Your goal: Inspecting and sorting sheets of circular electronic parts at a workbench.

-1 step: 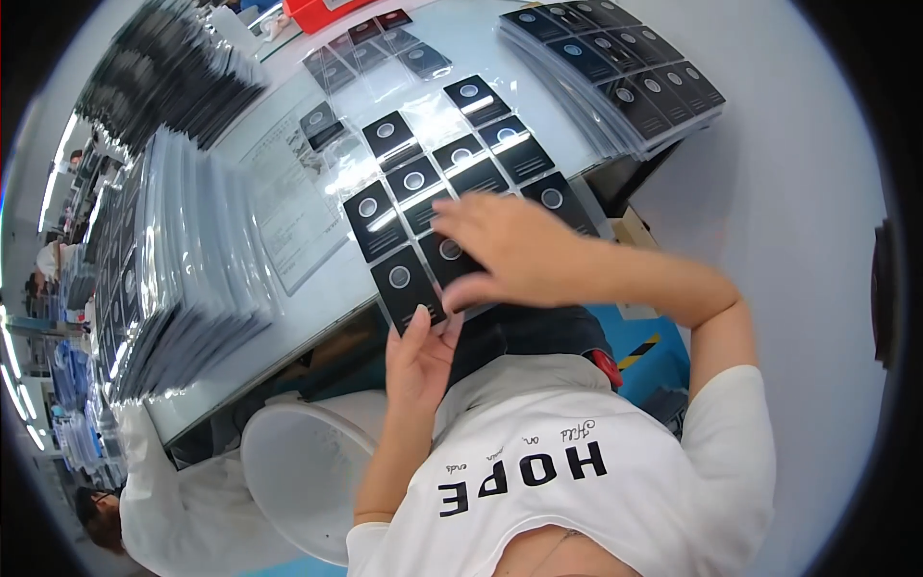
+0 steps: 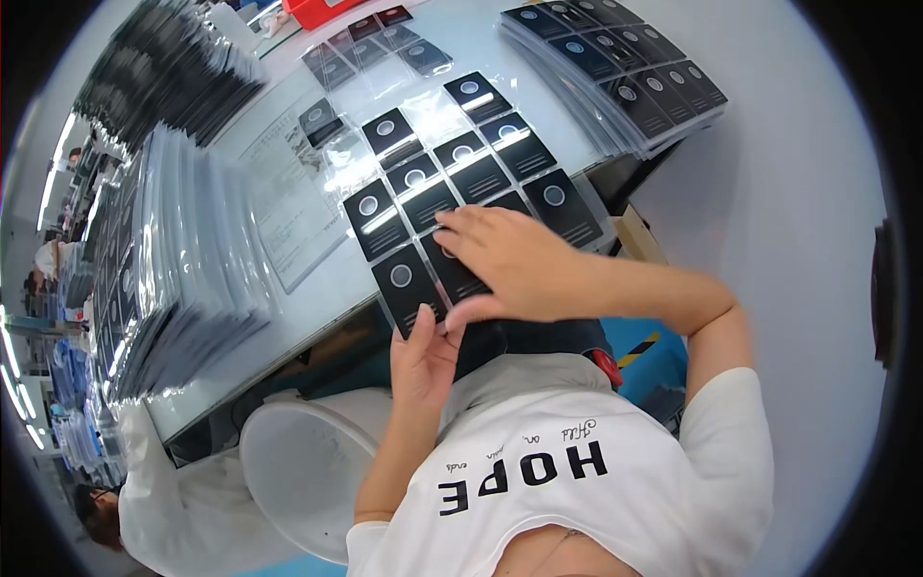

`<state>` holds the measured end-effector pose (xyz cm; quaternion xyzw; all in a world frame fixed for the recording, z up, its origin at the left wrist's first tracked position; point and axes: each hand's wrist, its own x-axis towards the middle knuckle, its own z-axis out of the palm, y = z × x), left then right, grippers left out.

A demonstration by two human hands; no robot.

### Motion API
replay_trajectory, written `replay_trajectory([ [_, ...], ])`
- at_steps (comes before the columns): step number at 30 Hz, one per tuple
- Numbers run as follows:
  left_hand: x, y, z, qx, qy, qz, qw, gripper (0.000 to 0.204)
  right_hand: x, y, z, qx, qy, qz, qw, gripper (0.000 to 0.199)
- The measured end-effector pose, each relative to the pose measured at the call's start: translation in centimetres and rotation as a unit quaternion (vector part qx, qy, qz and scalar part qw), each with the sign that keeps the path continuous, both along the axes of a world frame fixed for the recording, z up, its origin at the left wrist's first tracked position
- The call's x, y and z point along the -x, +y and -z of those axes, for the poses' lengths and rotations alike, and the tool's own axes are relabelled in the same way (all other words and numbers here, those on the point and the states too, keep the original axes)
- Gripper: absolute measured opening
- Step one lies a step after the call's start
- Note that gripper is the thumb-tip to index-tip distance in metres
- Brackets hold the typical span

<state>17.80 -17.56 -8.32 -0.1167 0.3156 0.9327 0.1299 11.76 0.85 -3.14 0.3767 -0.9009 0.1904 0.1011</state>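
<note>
A clear plastic pocket sheet holding several black cards (image 2: 471,175), each with a round pale emblem, lies over the table's near edge. At its near left corner my left hand (image 2: 423,361) is closed on the sheet, thumb on top and fingers underneath. My right hand (image 2: 510,260) reaches in from the right, open, its fingers laid flat over the cards in the nearer rows. Its thumb points toward the left hand at the sheet's near edge. Some card pockets are covered by the right hand.
Stacks of filled sheets stand at the left (image 2: 192,250), far left (image 2: 163,72) and far right (image 2: 615,77). Loose cards (image 2: 375,48) lie at the back by a red bin (image 2: 317,12). A white bucket (image 2: 308,471) stands below the table; someone in white is beside it.
My right hand has slid slightly toward me over the cards. The left hand has shifted a little to the right, still holding the sheet's corner.
</note>
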Motion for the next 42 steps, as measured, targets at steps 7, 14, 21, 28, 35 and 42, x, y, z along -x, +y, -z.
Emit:
replay_trajectory([
  [7, 1.3, -0.5, 1.3, 0.109, 0.069, 0.002, 0.992, 0.027, -0.8, -2.0, 2.7, -0.005, 0.059, 0.063, 0.996, 0.079],
  [14, 2.0, -0.6, 1.9, 0.131, 0.003, 0.007, 0.991, 0.042, 3.3, 3.9, -3.6, 0.116, 0.067, 0.136, 0.982, 0.023],
  [21, 0.7, 2.4, 3.7, -0.018, 0.107, 0.132, 0.985, 0.065, -0.3, 3.8, -1.4, 0.032, 0.248, 0.066, 0.966, 0.032],
  [28, 1.7, 4.5, 2.4, 0.046, 0.087, 0.104, 0.99, 0.038, -2.9, 2.8, 1.4, -0.079, 0.224, 0.064, 0.969, 0.043],
  [35, 3.1, 5.6, 2.3, 0.053, 0.118, 0.142, 0.981, 0.046, 0.9, 6.1, -0.6, -0.064, 0.081, -0.028, 0.994, 0.038],
  [42, 3.1, 4.6, 0.9, 0.091, 0.118, 0.159, 0.976, 0.052, 14.3, 13.5, -12.3, 0.258, -0.197, 0.168, 0.931, 0.037],
])
